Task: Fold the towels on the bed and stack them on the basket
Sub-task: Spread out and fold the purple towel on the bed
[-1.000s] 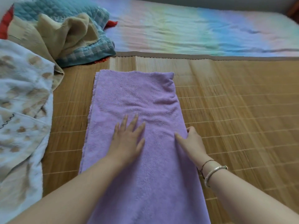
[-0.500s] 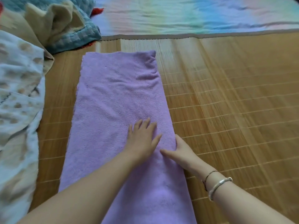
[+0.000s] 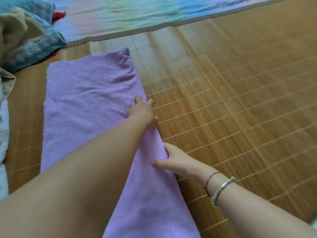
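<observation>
Left fingers (image 3: 138, 100) extended and a little spread, flat along the right edge of the towel (image 3: 89, 100), one tip just over onto the mat (image 3: 231, 93): looks like flattening that long edge so the next fold runs straight. Right fingers (image 3: 167, 149) tucked at the same edge nearer in, thumb (image 3: 157, 163) lying on top of the cloth, apparently pinching the edge; whether the tips sit underneath, cannot tell. Left hand (image 3: 142, 111) crossed over from the far side, right hand (image 3: 175, 160) just behind it, both working one border. Towel lying lengthwise on the mat on the bed, already a long narrow strip, far corner slightly rucked. No basket in view. More cloths (image 3: 25, 42) heaped far left, likely waiting their turn. Bracelets (image 3: 221, 191) on the right wrist.
</observation>
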